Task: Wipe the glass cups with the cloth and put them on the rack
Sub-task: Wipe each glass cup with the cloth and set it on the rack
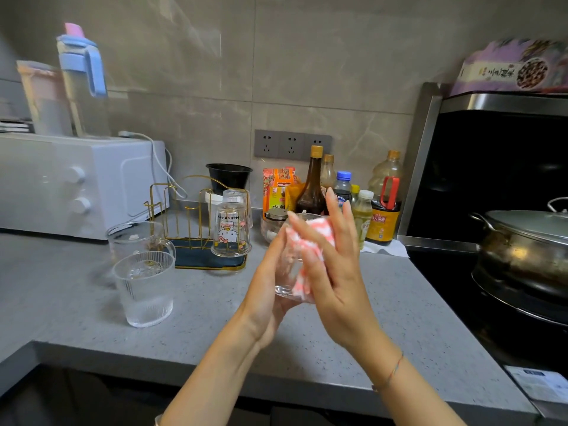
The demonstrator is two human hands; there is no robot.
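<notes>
My left hand [268,281] grips a cup [285,285] above the table [215,321]. My right hand [333,272] presses the cloth [318,236] against it, fingers straight. A ribbed cup [144,292] stands further left, and beyond it the rack [193,232] holds two upturned cups [231,230].

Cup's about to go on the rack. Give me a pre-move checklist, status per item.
1. Hold on the cup: ok, the left hand holds it above the counter.
2. Cloth on the glass: ok, the right hand presses it against the cup.
3. Cup wiped all round: cannot tell, hands and cloth cover most of it.
4. Free spot on the rack: ok, its left pegs are bare.
5. Way in: probably ok from above, though the printed cup stands upside down at the near right corner.
</notes>
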